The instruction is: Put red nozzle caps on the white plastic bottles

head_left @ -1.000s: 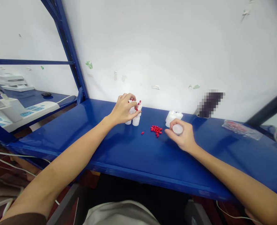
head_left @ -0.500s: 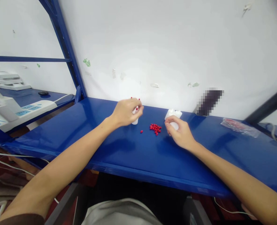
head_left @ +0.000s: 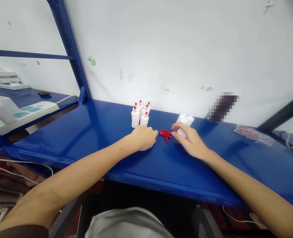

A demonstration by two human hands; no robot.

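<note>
My left hand is low over the blue table, fingers curled together just left of a pile of small red caps. What its fingertips hold, if anything, is hidden. Behind it stand several white squeeze bottles with pointed red-tipped nozzles, grouped upright. On the pile's right side is my right hand, thumb and forefinger apart with their tips close to the caps. White plastic shows through that gap; whether the hand touches it I cannot tell. More white bottles lie just beyond this hand.
A clear plastic bag with red contents lies at the right on the table. The white wall rises behind the table's back edge. To the left are a blue metal frame and a white power strip.
My left hand has come down and nearer from the standing bottles, which now show. The lone red cap is out of sight by that hand. My right hand's fingers have spread near the pile.
</note>
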